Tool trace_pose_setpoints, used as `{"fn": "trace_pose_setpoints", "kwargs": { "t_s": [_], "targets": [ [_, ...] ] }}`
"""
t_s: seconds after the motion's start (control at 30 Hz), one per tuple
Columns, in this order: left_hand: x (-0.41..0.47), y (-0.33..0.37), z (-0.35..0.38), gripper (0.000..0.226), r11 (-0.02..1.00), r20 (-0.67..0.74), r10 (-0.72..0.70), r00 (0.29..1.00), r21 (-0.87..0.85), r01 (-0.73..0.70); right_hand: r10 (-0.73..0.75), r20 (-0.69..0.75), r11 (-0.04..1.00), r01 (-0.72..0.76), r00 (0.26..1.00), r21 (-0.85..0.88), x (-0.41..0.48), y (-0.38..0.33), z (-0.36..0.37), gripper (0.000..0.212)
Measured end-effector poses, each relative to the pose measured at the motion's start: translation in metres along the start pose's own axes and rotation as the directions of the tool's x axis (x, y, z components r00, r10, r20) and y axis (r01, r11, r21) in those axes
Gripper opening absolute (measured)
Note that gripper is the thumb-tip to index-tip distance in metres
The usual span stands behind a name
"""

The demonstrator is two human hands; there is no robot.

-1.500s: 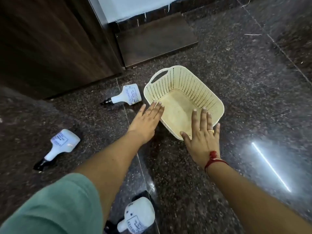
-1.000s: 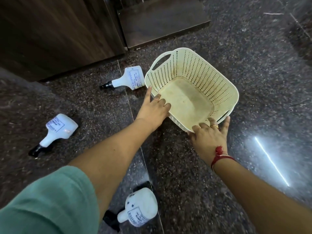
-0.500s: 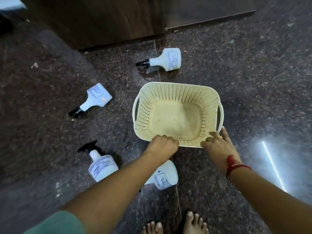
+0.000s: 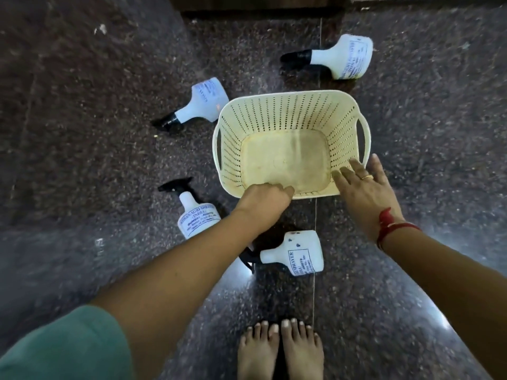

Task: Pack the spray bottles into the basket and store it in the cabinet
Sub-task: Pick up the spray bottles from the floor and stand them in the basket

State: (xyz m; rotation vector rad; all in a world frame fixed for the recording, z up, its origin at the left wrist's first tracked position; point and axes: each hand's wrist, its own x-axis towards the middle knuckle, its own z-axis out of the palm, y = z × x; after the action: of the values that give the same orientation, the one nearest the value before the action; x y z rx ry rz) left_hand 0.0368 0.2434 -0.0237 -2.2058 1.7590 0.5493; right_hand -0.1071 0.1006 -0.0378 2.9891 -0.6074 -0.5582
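An empty cream perforated basket [image 4: 288, 105] stands on the dark stone floor. My left hand [image 4: 264, 198] is curled over its near rim at the left. My right hand [image 4: 362, 185] hovers with fingers spread at the near right corner, just off the rim. Several white spray bottles with black nozzles lie on their sides around the basket: one [image 4: 340, 57] at the far right, one [image 4: 203, 102] touching the basket's far left corner, one [image 4: 196, 216] at the near left, one [image 4: 295, 253] under my left wrist.
The dark wooden cabinet base [image 4: 247, 4] runs along the top edge. My bare feet [image 4: 279, 349] stand at the bottom centre. A bright light reflection lies on the glossy floor at the right.
The basket has been pulled toward me and turned square. My right hand has let go of the rim and opened. The view has tilted down, showing my feet and more bottles.
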Motion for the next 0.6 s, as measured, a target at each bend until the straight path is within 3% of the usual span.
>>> {"fn": "trace_pose_setpoints", "kwargs": {
  "t_s": [0.1,0.17,0.27,0.6],
  "targets": [
    [-0.015,-0.019,0.007,0.041,0.993,-0.139,0.012,0.990,-0.114,-0.028,-0.171,-0.180,0.985,0.170,0.969,-0.016,-0.012,-0.023,-0.005,0.102],
    [-0.031,-0.032,0.014,0.050,0.988,-0.269,-0.006,0.963,-0.150,-0.035,-0.342,-0.282,0.937,0.347,0.897,-0.032,-0.026,-0.047,-0.003,0.100],
    [-0.051,-0.042,0.018,0.060,0.983,-0.319,-0.077,0.945,-0.184,0.017,-0.493,-0.253,0.867,0.494,0.832,-0.065,-0.050,-0.077,0.007,0.082],
    [-0.101,-0.060,0.048,0.075,0.909,-0.299,-0.398,0.867,-0.258,0.327,-0.411,-0.158,0.897,0.429,0.898,0.104,-0.057,-0.125,0.006,0.078]
  ]
}}
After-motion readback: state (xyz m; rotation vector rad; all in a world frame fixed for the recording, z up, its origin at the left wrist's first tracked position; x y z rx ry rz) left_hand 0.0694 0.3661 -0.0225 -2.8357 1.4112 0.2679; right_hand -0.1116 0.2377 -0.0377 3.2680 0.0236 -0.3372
